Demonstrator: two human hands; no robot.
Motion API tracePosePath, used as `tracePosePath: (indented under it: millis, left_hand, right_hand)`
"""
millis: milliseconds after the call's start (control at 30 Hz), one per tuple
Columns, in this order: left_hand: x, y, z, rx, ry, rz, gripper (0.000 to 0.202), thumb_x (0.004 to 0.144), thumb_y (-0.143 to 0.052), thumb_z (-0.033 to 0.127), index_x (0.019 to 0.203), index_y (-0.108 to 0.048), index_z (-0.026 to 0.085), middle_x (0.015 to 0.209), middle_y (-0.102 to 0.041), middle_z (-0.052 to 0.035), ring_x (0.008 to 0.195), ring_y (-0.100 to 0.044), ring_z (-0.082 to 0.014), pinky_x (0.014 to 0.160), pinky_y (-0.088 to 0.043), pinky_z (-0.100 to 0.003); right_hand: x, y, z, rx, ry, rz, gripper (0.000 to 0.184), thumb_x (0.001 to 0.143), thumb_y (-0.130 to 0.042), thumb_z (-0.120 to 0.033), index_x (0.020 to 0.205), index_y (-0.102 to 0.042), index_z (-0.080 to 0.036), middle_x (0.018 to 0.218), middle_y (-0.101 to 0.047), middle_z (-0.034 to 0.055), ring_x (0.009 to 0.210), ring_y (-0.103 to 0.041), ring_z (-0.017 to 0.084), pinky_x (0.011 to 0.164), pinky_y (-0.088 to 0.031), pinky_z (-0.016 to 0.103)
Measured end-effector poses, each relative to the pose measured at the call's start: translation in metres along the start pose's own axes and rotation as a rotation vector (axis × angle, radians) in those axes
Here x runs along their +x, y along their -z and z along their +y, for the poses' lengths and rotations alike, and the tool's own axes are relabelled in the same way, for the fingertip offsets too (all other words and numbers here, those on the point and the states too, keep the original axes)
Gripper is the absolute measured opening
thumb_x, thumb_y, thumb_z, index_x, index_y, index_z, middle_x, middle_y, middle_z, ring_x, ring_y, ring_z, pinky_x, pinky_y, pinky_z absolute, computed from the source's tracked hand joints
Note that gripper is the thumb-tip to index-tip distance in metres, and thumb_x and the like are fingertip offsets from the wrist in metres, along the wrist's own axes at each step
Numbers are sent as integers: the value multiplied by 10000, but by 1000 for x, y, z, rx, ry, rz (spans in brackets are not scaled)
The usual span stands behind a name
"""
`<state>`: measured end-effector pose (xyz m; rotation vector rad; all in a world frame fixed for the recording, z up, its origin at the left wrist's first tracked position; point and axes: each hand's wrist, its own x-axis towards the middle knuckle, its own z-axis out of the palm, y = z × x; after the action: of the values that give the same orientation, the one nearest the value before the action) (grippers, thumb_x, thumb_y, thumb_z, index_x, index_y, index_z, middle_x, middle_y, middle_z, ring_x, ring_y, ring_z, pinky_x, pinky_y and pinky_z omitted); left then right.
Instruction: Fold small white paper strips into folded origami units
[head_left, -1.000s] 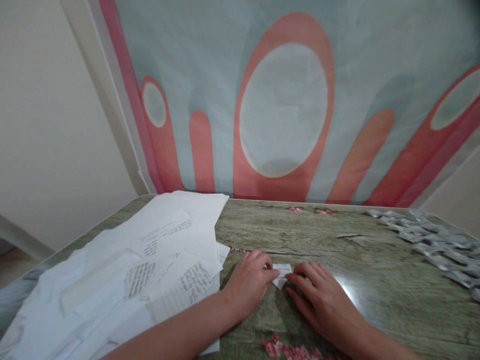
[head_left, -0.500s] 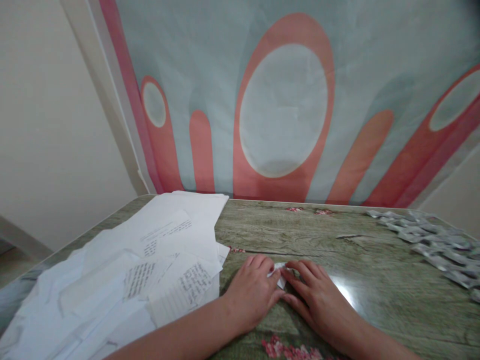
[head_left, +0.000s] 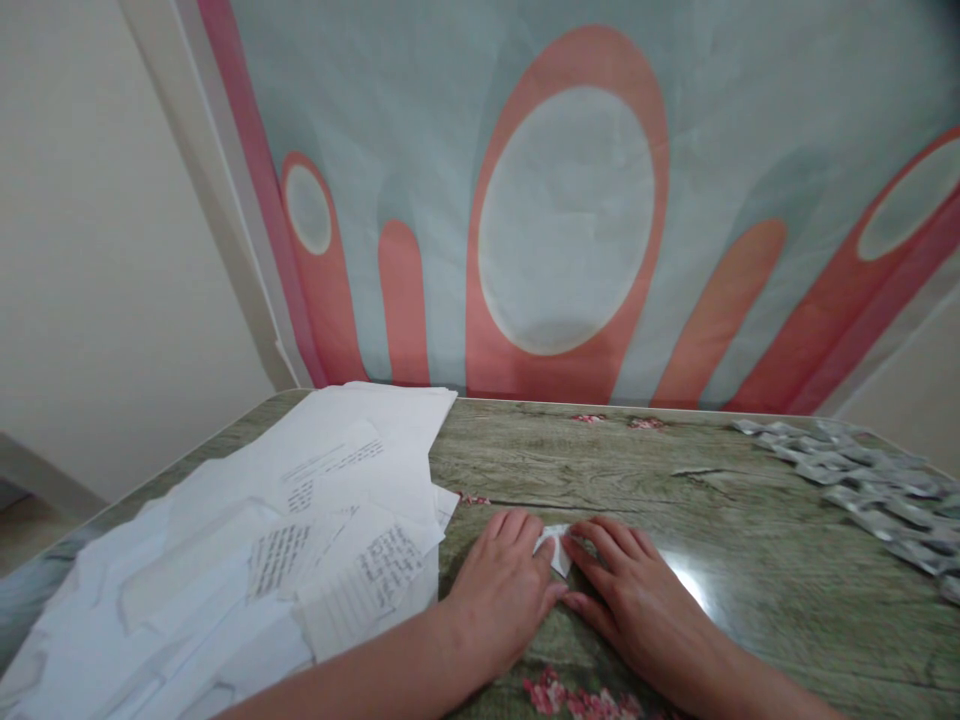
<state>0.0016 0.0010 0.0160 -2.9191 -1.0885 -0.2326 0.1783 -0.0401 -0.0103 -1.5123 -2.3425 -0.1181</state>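
A small folded piece of white paper (head_left: 556, 548) lies at the front middle of the table, between my two hands. My left hand (head_left: 504, 580) covers its left side, with thumb and fingers pressed on the paper. From the other side my right hand (head_left: 626, 585) grips the paper's right edge with its fingertips. The thumbs of both hands nearly meet just below the paper. Much of the paper is hidden under the fingers, so its full folded shape cannot be made out.
A wide heap of loose white papers (head_left: 225, 540), some with handwriting, covers the table's left side. Several folded paper pieces (head_left: 862, 480) lie in rows at the right. The wood-patterned table (head_left: 570, 455) meets a printed cloth (head_left: 435, 150) at the back.
My fingers have shifted slightly on the paper, and a little more of its white surface shows between my hands. The heap and the rows of folded pieces have stayed put.
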Motion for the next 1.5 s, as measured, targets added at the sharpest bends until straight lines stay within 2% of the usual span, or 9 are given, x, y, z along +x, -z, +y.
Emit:
tracePosePath:
  millis: [167, 333, 767, 933, 1033, 1133, 1233, 1333, 1500]
  left_hand:
    - [-1, 0, 1, 51, 25, -7, 299, 843, -553, 365, 1015, -607, 127, 972, -555, -89, 992, -455, -259, 905, -361, -403]
    - [-1, 1, 3, 99, 66, -39, 344, 827, -577, 376, 993, -629, 80, 975, -574, -110, 1002, -465, -273, 922, -352, -398]
    - [-4, 0, 2, 220, 36, -10, 262, 826, -579, 306, 952, -661, 91, 983, -607, -123, 1012, -489, -271, 931, -344, -385]
    - [1, 10, -2, 133, 48, -1, 185, 813, -604, 299, 825, -674, 128, 887, -609, -94, 930, -515, -255, 856, -388, -382]
    - [5, 15, -7, 93, 5, 5, 153, 807, -619, 263, 734, -664, 136, 808, -603, -75, 875, -523, -242, 812, -395, -376]
    - [8, 14, -14, 69, -6, 3, 172, 814, -616, 265, 705, -651, 137, 775, -596, -63, 839, -526, -231, 762, -395, -359]
    - [10, 7, -23, -4, 13, 8, 164, 828, -602, 294, 746, -631, 156, 803, -588, -45, 832, -525, -211, 755, -386, -339]
    - [12, -2, -32, -179, 107, 31, 174, 798, -635, 349, 841, -600, 184, 877, -576, -22, 869, -519, -196, 749, -385, -306]
    - [13, -9, -39, -385, 169, 40, 292, 731, -696, 362, 955, -581, 215, 973, -546, -15, 963, -492, -199, 821, -378, -301]
  right_hand:
    - [-1, 2, -1, -20, -5, -9, 388, 790, -642, -353, 1132, -591, -177, 1091, -588, 94, 1055, -486, 281, 869, -426, 435]
    - [-3, 2, 1, -65, -21, 13, 392, 771, -652, -386, 1086, -610, -155, 1087, -597, 112, 1057, -487, 302, 862, -423, 455]
    - [-2, 4, 2, -46, -7, 40, 349, 787, -628, -389, 1048, -623, -157, 1046, -600, 112, 1019, -500, 295, 833, -428, 440]
    - [0, 1, 12, 71, -24, 50, 169, 864, -538, -280, 963, -659, -214, 966, -614, 73, 931, -543, 235, 788, -433, 390]
    - [3, -7, 25, 174, -35, 79, 197, 887, -500, -253, 837, -691, -255, 890, -628, 42, 849, -571, 194, 744, -432, 358]
    - [5, -17, 36, 260, -55, 120, 195, 869, -529, -303, 776, -694, -257, 854, -634, 34, 813, -586, 191, 715, -439, 349]
    - [6, -23, 41, 342, -99, 121, 158, 837, -568, -335, 780, -678, -237, 856, -633, 36, 818, -588, 197, 728, -450, 351]
    - [6, -22, 41, 404, -147, 99, 110, 807, -601, -312, 840, -657, -223, 891, -620, 47, 853, -577, 206, 753, -456, 355]
    - [6, -17, 39, 403, -166, 91, 155, 789, -606, -289, 922, -638, -217, 929, -604, 63, 895, -563, 219, 768, -463, 357]
